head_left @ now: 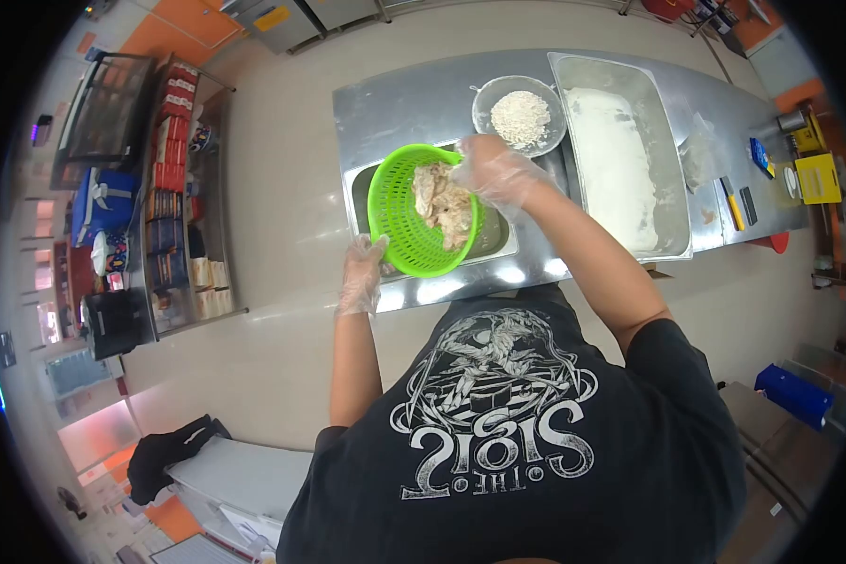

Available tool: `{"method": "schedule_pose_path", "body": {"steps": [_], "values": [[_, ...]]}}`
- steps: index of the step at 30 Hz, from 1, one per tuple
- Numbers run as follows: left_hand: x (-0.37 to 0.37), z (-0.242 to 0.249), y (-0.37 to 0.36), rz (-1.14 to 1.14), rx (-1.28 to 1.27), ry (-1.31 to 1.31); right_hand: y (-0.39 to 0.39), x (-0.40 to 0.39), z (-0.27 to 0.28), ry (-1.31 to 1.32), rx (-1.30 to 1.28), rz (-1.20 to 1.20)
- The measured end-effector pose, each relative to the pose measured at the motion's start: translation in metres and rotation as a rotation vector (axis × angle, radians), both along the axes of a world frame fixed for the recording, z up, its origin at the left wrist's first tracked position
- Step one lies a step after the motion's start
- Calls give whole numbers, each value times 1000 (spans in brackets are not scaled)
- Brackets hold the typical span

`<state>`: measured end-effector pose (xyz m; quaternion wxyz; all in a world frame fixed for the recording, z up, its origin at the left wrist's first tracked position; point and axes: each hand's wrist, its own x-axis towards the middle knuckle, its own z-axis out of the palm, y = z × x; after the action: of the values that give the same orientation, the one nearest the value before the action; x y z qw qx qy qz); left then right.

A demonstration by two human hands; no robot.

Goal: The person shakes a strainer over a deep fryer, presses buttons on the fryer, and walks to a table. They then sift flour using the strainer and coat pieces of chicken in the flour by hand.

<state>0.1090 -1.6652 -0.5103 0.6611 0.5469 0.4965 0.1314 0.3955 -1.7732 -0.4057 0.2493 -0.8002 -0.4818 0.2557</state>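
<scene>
A bright green slotted plastic basket [399, 211] is tilted above a metal basin [500, 242] sunk in the steel table. Inside it lie pale, wet-looking pieces that resemble raw meat [439, 205]. My left hand [361, 273], in a clear plastic glove, is closed on the basket's near left rim. My right hand [500, 171], gloved the same way, is closed at the far right rim; its fingertips are partly hidden. Just beyond the right hand sits a round mesh sieve [479, 111] with whitish crumbs [520, 117] in it.
A deep metal tray [669, 169] with white powder [616, 169] stands right of the basin on the steel table [395, 108]. Further right are a yellow-handled tool [732, 204], a blue box [761, 158] and a clear plastic bag [697, 155]. Stocked shelves [174, 188] stand off to the left.
</scene>
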Motion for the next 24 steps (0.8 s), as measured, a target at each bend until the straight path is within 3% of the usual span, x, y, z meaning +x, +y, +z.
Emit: {"method": "schedule_pose_path", "body": {"steps": [10, 15, 18, 21, 24], "values": [[1, 30, -6, 68, -161, 3, 31, -27, 43, -89, 80, 115], [-13, 18, 0, -67, -134, -180, 19, -27, 59, -110, 61, 92], [-17, 22, 2, -113, -8, -219, 5, -15, 26, -26, 229, 36], [-18, 27, 4, -87, 111, -303, -13, -2, -11, 101, 198, -116], [-13, 42, 6, -124, 262, -216, -29, 3, -64, 413, 211, -207]]}}
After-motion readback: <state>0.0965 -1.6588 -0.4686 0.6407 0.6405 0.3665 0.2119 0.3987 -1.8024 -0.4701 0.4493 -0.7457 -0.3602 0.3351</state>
